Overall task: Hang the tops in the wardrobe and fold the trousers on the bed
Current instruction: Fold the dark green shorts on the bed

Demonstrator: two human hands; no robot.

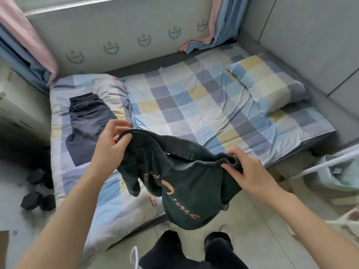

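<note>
Left hand (111, 140) and right hand (243, 167) each pinch the elastic waistband of the green trousers (182, 183). Soft, light, floppy fabric; the waistband looks the firmest hold.

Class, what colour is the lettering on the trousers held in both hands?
Orange, on dark green trousers; the lettering shows best in the head view.

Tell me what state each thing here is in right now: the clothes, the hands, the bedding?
Dark green trousers: held up above the bed edge by the elastic waistband, legs hanging bunched, not folded.
Left hand: grips one end of the waistband.
Right hand: grips the other end.
Navy trousers: lying flat on the folded quilt.
Pillow: lying on the bed.
Curtain: its bottom end resting on the bed.
</note>
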